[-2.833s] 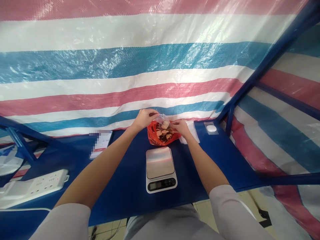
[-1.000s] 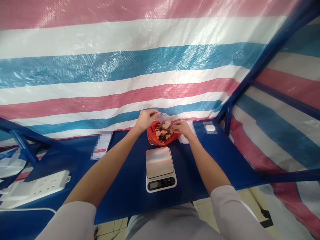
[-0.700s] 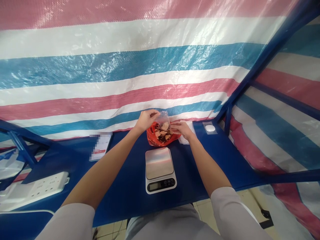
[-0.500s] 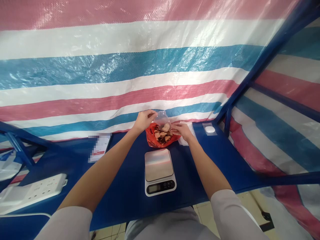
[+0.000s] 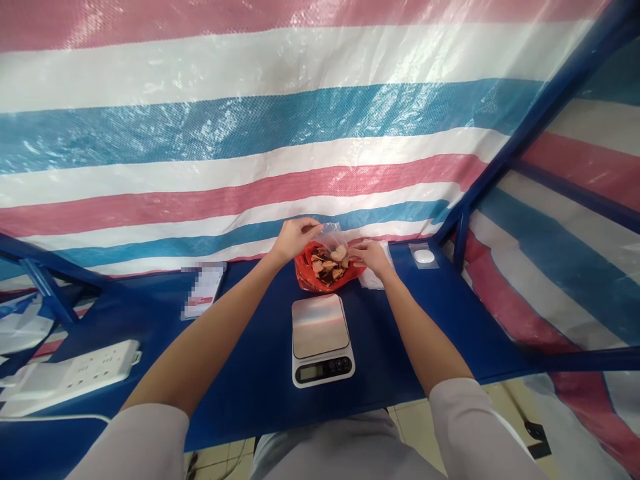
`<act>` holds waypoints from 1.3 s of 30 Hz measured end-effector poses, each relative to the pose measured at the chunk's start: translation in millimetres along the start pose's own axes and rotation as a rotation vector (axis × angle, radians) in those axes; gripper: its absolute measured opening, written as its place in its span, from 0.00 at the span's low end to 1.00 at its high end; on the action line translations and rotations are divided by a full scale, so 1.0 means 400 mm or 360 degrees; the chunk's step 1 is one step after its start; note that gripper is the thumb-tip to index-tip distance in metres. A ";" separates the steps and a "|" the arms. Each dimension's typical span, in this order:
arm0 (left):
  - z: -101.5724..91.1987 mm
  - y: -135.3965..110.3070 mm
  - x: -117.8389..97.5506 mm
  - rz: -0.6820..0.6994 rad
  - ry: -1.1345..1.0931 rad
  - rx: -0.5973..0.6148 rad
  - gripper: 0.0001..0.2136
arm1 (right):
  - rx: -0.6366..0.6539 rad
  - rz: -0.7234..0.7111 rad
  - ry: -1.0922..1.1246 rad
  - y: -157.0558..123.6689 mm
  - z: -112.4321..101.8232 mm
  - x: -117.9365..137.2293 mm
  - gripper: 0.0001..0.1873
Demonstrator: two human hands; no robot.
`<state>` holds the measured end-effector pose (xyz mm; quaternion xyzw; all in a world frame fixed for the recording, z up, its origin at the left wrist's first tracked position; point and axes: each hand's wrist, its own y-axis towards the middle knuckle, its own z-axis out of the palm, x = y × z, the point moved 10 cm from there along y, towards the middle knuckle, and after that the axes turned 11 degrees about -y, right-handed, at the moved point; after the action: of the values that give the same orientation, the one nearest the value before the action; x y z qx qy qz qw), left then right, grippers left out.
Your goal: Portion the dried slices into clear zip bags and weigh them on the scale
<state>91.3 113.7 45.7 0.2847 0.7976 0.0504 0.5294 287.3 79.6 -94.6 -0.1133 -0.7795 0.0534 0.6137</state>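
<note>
Woven striped tarp [image 5: 250, 133] hangs behind a blue table [image 5: 250, 407]; beyond the flat steel scale [image 5: 320, 331], a crinkly clear bag [image 5: 331, 239] of curled dried slices [image 5: 327, 263] sits in a red plastic bag [image 5: 304, 273]; left hand [image 5: 295, 240] pinches the clear bag's top, fingers narrow; right hand [image 5: 370, 259] rests against its side, fingers loosely narrowed.

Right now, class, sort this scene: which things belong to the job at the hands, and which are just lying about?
At the hands: left hand pinching a clear plastic bag; right hand beside it; dried slices in a red plastic bag; digital kitchen scale just in front.
Lying about: white power strip; blurred paper card; small white disc.
</note>
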 end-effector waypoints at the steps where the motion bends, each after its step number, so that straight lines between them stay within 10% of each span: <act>1: 0.002 -0.002 0.001 0.0000 0.0006 0.0017 0.15 | -0.0006 -0.0007 -0.0067 0.004 -0.003 -0.002 0.02; 39: -0.014 0.003 -0.032 0.0048 -0.0079 -0.0022 0.13 | -0.0259 -0.0328 -0.0707 0.001 -0.057 0.087 0.09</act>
<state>90.3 109.3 59.2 0.2940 0.7796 0.0568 0.5501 301.7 87.2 -56.4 -0.0677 -0.9044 -0.0489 0.4185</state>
